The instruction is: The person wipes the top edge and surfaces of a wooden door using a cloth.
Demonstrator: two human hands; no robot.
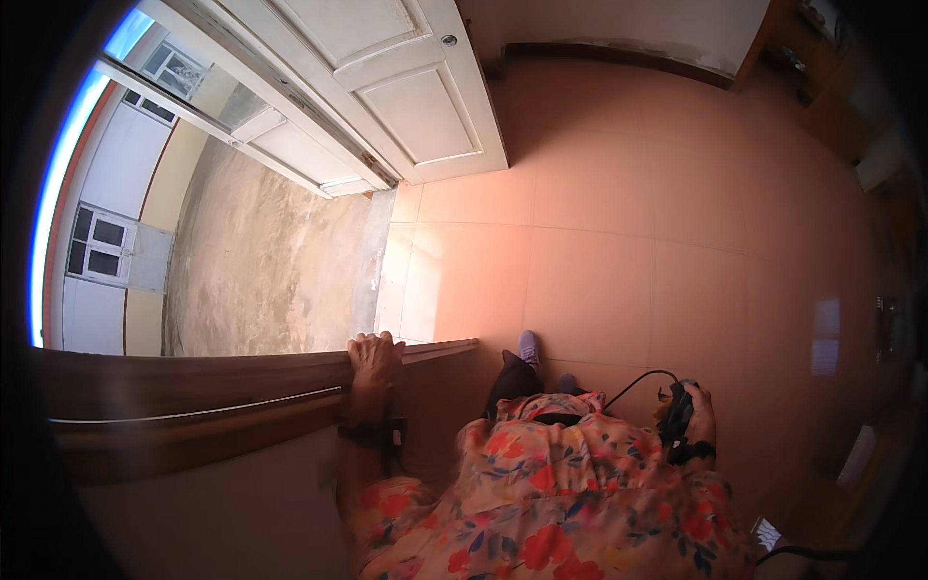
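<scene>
My left hand (pixel 375 359) curls its fingers over the edge of a brown wooden panel (pixel 239 373), which looks like a door leaf beside the doorway. A dark strap is around that wrist. Low at my right side, my right hand (pixel 700 413) grips a dark object (pixel 677 412) whose exact kind I cannot tell. From it a black cable (pixel 641 377) loops over to the front of my floral garment (pixel 551 493). My right wrist also carries a dark band.
Across the doorway a white panelled door (pixel 413 109) stands swung inward. Outside lies a stained concrete floor (pixel 254 254) before a building with windows (pixel 105 243). Pinkish tiles (pixel 587 275) cover the floor inside. Wooden furniture (pixel 805 80) stands at the far right.
</scene>
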